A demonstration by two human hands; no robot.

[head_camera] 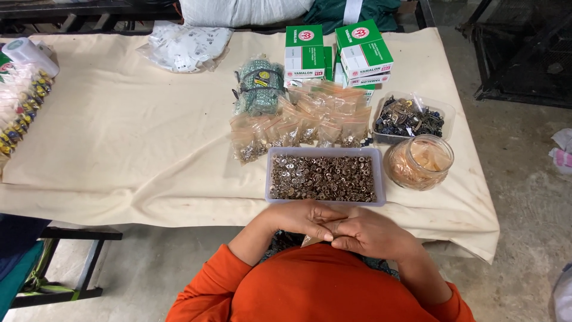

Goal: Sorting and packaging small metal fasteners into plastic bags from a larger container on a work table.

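The left hand (301, 219) and right hand (368, 234) meet fingertip to fingertip at the tabletop's (119, 149) near edge, pinching a small clear bag (311, 240) between them. Just beyond lies a pale rectangular tray (325, 176) full of small dark metal rings. Behind it sit a heap of filled little bags (304, 128), green-and-white boxes (336, 53) and a round jar (420, 162)

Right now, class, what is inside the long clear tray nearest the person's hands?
The long clear tray holds a heap of small round metal fasteners, brassy and silvery. Whatever lies lower in the heap, and the tray's floor, is covered. Both hands rest together just in front of it.
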